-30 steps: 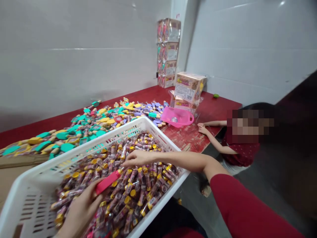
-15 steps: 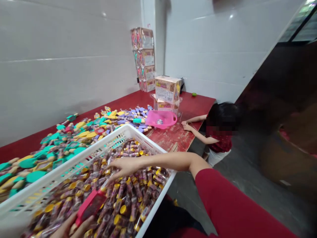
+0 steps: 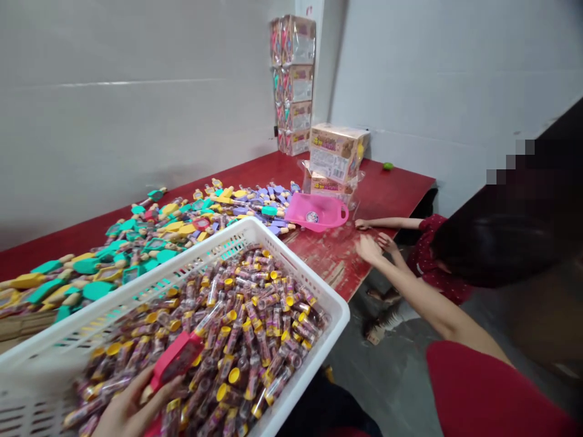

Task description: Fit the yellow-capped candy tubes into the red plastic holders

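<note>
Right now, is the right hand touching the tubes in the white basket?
Apart. The head view shows the right hand past the white basket, over the red table, well clear of the tubes.

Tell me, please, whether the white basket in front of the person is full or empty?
Nearly full. The white basket holds a dense heap of small yellow-capped tubes that covers its floor and rises close to the rim.

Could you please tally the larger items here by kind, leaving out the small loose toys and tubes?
White basket: 1
Pink tray: 1
Red case, held in the left hand: 1
Cartons: 6, with 4 in the corner stack and 2 in the pair stacked beside the pink tray
Small green object: 1
Total: 10
</note>
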`<action>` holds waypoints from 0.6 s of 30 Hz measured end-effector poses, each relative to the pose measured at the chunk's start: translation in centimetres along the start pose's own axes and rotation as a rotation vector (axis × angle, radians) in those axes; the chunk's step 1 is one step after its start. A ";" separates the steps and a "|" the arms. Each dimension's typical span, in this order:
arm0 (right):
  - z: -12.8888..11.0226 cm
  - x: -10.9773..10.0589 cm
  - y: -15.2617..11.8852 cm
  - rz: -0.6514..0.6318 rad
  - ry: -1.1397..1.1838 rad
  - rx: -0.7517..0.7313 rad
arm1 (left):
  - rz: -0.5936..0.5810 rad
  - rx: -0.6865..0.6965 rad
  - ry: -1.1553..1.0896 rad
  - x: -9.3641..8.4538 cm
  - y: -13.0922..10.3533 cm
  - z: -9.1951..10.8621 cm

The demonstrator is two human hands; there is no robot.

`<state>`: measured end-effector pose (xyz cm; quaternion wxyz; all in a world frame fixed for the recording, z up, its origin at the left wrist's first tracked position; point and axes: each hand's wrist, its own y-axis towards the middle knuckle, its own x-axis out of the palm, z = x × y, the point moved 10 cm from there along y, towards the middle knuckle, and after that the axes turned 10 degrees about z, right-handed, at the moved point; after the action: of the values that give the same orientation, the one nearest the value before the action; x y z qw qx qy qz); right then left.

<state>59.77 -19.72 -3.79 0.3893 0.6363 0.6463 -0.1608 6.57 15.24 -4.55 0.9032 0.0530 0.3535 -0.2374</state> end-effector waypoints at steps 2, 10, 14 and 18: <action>-2.6 2.1 0.9 0.007 0.011 -0.016 | 0.005 0.002 0.006 0.0 0.0 0.0; -26.8 7.5 -14.2 -0.391 0.568 -0.939 | 0.003 -0.087 0.055 -1.0 -0.4 -0.7; -16.1 6.9 -4.2 -0.029 0.484 -0.097 | 0.121 0.000 0.148 -2.7 0.2 -0.8; -4.0 6.0 3.5 0.169 0.392 0.499 | 0.114 -0.032 0.109 -3.1 0.7 -1.4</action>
<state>62.61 -12.25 -4.43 0.1014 0.7823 0.5945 -0.1557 4.07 17.40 -3.58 0.8954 0.0716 0.4024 -0.1766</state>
